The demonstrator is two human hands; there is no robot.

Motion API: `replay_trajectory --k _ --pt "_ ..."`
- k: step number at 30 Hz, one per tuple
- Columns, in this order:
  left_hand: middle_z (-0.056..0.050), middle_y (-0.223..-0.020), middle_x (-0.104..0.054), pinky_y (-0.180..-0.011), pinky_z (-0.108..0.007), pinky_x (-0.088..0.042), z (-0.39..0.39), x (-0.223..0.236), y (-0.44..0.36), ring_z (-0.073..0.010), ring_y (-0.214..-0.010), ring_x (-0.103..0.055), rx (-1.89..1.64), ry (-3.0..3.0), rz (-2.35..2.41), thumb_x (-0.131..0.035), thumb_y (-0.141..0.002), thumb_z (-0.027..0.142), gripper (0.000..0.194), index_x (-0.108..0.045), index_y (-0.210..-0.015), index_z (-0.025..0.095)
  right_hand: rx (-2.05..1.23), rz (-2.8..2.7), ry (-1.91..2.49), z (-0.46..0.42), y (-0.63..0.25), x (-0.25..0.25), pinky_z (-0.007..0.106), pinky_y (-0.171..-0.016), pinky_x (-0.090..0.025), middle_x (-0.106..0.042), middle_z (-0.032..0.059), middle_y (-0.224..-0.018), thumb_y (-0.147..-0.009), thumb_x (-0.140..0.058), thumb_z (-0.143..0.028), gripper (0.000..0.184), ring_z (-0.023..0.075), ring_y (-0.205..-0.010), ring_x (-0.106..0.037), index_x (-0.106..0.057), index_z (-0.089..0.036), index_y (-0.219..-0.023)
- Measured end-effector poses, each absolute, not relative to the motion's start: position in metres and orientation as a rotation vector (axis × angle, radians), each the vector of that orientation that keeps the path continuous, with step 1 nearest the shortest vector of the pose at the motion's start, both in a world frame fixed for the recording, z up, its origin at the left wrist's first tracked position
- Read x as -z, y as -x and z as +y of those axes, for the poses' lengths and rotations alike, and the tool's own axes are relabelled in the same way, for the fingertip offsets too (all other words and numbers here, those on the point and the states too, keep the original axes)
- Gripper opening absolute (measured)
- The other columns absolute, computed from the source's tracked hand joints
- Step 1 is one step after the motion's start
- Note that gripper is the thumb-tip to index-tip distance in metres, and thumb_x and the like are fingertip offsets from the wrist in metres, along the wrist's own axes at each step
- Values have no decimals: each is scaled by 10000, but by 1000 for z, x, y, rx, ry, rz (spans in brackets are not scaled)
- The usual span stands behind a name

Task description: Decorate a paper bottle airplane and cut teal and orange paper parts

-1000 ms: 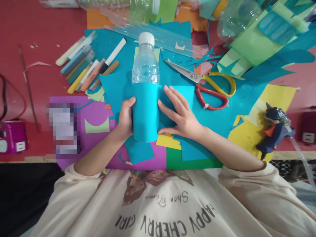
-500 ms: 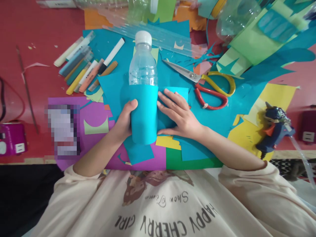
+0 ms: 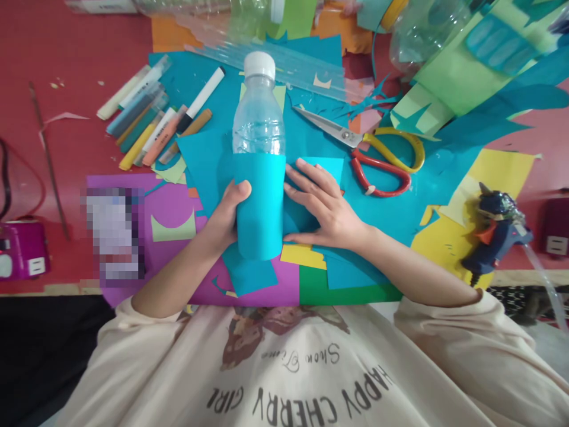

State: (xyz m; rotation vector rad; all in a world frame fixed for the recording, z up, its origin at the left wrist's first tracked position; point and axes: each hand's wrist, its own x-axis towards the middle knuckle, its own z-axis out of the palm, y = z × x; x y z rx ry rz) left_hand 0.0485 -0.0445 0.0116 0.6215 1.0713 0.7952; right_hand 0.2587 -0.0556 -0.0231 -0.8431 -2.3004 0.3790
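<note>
In the head view, a clear plastic bottle with a white screw cap [image 3: 258, 101] is in front of the person's body, cap pointing away; whether it lies flat or is tilted is hard to tell. A smooth bright-blue paper sleeve [image 3: 261, 207] covers its lower part, leaving the shoulder and neck bare — the far side of the wrap is hidden.

The left hand [image 3: 227, 207] curls around the sleeve's left side, thumb resting on the front and fingers out of sight behind it. That grip probably steadies the bottle and keeps the paper snug. The right hand [image 3: 326, 207] is spread wide, palm down, its fingertips at or just beside the sleeve's right edge; actual contact cannot be told. It lies over flat light-blue paper [image 3: 331, 164], perhaps to keep that sheet down, though whether it joins the sleeve is unclear.

Red-and-yellow-handled metal scissors [image 3: 355, 141] lie beyond the right hand, blades pointing toward the bottle and handles to the right, likely handy for the right hand. A dark-blue glue gun with an orange trigger [image 3: 495, 228] rests farther right on yellow paper [image 3: 448, 237], which may shield the red tabletop [image 3: 44, 47]. Assorted coloured markers [image 3: 143, 126] lie bunched left of the bottle — apparently aside from the working space — above a purple paper sheet [image 3: 155, 261].
</note>
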Motion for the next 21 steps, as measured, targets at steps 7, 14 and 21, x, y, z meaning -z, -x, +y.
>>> replay_trajectory --k 7,14,21 --pt "-46 -1116 -738 -773 -397 -610 -44 -9 -47 -368 -1125 -669 -752 -644 1094 -752 -621 666 805 -599 -1275 221 -373 -2307 874 -57 -258 21 640 -1164 -334 -542 177 -1471 -832 -583 -690 773 370 -1444 -408 -503 -162 -1391" --pt "-94 -1168 -730 -778 -417 -602 -46 -8 -47 -375 -1115 -662 -758 -610 1060 -767 -622 665 809 -609 -1261 193 -387 -2306 880 -57 -259 21 632 -1151 -359 -537 177 -1472 -819 -587 -704 787 373 -1421 -431 -500 -172 -1391" --pt "-70 -1153 -739 -875 -458 -594 -45 -10 -47 -406 -1213 -614 -738 -603 1103 -771 -594 674 743 -638 -1161 214 -521 -2333 967 -58 -258 20 665 -1186 -265 -503 151 -1510 -803 -569 -739 789 385 -1443 -388 -525 -203 -1380"
